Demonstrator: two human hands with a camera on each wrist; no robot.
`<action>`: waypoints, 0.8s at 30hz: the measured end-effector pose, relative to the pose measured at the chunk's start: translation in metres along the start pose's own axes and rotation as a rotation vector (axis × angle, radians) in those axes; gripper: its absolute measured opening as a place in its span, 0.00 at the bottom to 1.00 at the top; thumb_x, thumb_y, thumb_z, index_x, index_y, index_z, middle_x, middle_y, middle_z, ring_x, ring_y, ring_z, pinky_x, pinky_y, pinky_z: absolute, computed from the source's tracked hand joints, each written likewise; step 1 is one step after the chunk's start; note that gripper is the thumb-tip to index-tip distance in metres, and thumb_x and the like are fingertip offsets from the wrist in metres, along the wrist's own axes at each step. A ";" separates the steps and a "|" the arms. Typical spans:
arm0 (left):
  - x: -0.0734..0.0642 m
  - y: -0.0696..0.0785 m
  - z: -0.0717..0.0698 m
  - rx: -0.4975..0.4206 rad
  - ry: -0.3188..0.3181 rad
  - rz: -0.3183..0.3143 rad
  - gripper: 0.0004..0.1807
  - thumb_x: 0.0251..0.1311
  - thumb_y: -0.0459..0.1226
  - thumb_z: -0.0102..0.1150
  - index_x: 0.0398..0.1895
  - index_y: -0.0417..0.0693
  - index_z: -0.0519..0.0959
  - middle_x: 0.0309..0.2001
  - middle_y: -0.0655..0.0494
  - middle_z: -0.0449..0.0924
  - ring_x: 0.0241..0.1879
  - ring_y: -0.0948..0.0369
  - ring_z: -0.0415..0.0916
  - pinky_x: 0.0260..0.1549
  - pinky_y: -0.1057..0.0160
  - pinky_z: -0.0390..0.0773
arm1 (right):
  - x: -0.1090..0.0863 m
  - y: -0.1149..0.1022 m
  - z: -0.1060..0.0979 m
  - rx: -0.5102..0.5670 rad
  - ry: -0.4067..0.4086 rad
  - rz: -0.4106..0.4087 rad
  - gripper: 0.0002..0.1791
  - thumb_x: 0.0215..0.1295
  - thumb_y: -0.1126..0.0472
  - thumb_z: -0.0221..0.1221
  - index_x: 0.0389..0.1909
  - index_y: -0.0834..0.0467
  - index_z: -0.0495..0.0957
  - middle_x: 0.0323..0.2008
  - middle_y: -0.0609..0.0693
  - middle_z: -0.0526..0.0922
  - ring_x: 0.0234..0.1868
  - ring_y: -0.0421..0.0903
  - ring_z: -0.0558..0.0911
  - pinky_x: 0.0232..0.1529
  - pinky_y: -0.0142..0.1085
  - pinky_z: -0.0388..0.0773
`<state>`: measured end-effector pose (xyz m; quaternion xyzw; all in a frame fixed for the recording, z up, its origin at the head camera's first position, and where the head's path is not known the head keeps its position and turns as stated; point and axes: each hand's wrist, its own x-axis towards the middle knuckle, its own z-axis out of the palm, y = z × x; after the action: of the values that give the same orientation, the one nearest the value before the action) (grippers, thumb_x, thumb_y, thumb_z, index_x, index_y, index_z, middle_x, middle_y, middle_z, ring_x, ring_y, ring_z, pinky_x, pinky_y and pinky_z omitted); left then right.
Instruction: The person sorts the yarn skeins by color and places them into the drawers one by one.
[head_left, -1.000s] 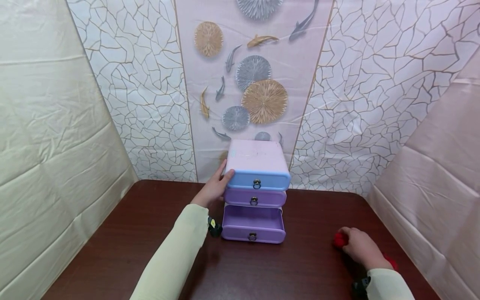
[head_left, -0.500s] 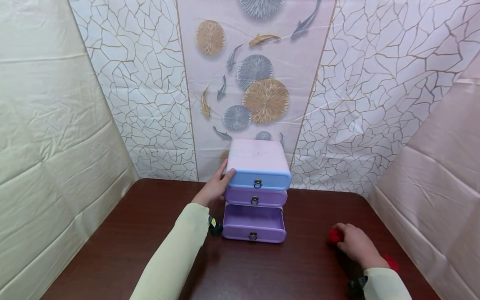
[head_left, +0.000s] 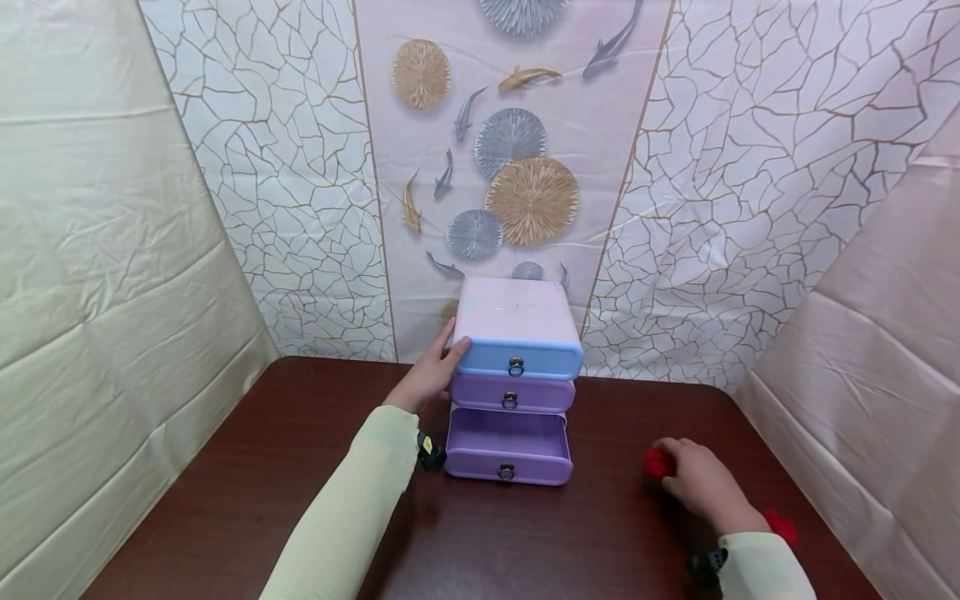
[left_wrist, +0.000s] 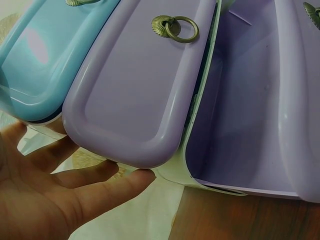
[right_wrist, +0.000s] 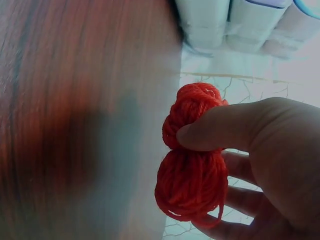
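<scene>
A small drawer cabinet (head_left: 517, 308) with a pink top stands at the back middle of the table. Its blue top drawer (head_left: 483, 360) and purple middle drawer (left_wrist: 135, 85) are closed, each with a brass ring pull. The purple bottom drawer (head_left: 480, 467) is pulled out. My left hand (head_left: 427, 375) rests along the cabinet's left side with fingers extended, thumb at the front edge. Over the table's right part, my right hand (head_left: 705, 479) pinches a skein of red yarn (right_wrist: 190, 185), squeezed at its middle between thumb and fingers.
Another red bundle (head_left: 782, 527) lies by the table's right edge, partly behind the right wrist. Dark brown table (head_left: 600, 533) surrounds the cabinet. Patterned cloth (head_left: 750, 208) hangs behind it, with plain cloth panels (head_left: 97, 333) at the sides.
My right hand has moved left and slightly away from me, carrying the red yarn, and more of the second red bundle shows. My left hand and the cabinet have stayed in place.
</scene>
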<state>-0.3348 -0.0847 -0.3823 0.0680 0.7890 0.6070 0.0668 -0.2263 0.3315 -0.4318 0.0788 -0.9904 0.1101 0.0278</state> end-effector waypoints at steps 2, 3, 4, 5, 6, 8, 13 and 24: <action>0.000 0.000 0.000 -0.004 -0.001 -0.003 0.41 0.55 0.73 0.45 0.71 0.93 0.41 0.75 0.43 0.52 0.55 0.39 0.74 0.38 0.44 0.82 | 0.000 -0.003 -0.002 0.000 0.004 -0.011 0.24 0.51 0.67 0.66 0.53 0.64 0.76 0.41 0.59 0.79 0.37 0.52 0.76 0.36 0.48 0.77; 0.000 0.001 0.000 -0.006 -0.001 -0.005 0.41 0.55 0.73 0.45 0.71 0.93 0.41 0.75 0.44 0.52 0.55 0.39 0.74 0.38 0.44 0.82 | 0.000 -0.005 -0.003 -0.002 0.010 -0.017 0.24 0.52 0.67 0.66 0.53 0.64 0.76 0.41 0.59 0.79 0.37 0.52 0.77 0.37 0.48 0.78; 0.000 0.000 0.000 -0.007 -0.001 -0.005 0.41 0.55 0.72 0.45 0.71 0.92 0.41 0.75 0.43 0.52 0.55 0.39 0.74 0.38 0.43 0.82 | 0.000 -0.007 -0.003 -0.001 0.016 -0.024 0.24 0.52 0.68 0.66 0.53 0.63 0.76 0.41 0.59 0.80 0.37 0.52 0.77 0.37 0.48 0.78; 0.000 0.000 0.000 -0.009 -0.001 -0.007 0.42 0.55 0.72 0.45 0.71 0.91 0.41 0.75 0.44 0.52 0.56 0.39 0.73 0.38 0.43 0.82 | 0.000 -0.009 -0.004 0.000 0.021 -0.030 0.24 0.52 0.68 0.66 0.52 0.64 0.76 0.41 0.59 0.80 0.37 0.52 0.77 0.37 0.48 0.78; 0.000 0.000 0.000 -0.010 -0.001 -0.007 0.42 0.55 0.72 0.45 0.72 0.90 0.41 0.75 0.44 0.52 0.56 0.39 0.73 0.38 0.44 0.82 | 0.000 -0.010 -0.004 0.000 0.024 -0.035 0.24 0.52 0.68 0.67 0.52 0.64 0.76 0.41 0.59 0.79 0.37 0.52 0.77 0.37 0.49 0.78; 0.001 -0.001 0.000 -0.011 0.000 -0.008 0.43 0.55 0.73 0.45 0.73 0.88 0.41 0.75 0.44 0.52 0.56 0.40 0.73 0.38 0.44 0.82 | 0.000 -0.014 -0.005 -0.001 0.032 -0.043 0.24 0.52 0.68 0.67 0.52 0.63 0.76 0.41 0.59 0.80 0.38 0.52 0.77 0.37 0.49 0.78; 0.000 -0.001 0.000 -0.005 0.008 -0.009 0.44 0.52 0.75 0.45 0.72 0.91 0.41 0.75 0.44 0.52 0.56 0.40 0.73 0.38 0.44 0.82 | 0.002 -0.021 -0.007 -0.004 0.043 -0.058 0.25 0.52 0.67 0.68 0.53 0.63 0.76 0.42 0.59 0.80 0.39 0.52 0.77 0.39 0.50 0.79; 0.001 -0.001 0.000 -0.010 -0.006 -0.011 0.40 0.57 0.71 0.45 0.71 0.92 0.41 0.75 0.45 0.52 0.56 0.41 0.73 0.38 0.44 0.82 | 0.002 -0.039 -0.010 0.004 0.082 -0.094 0.25 0.52 0.66 0.68 0.53 0.61 0.77 0.44 0.57 0.80 0.41 0.52 0.77 0.40 0.49 0.79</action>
<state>-0.3360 -0.0850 -0.3837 0.0651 0.7860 0.6105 0.0728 -0.2215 0.2962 -0.4137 0.1205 -0.9834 0.1140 0.0735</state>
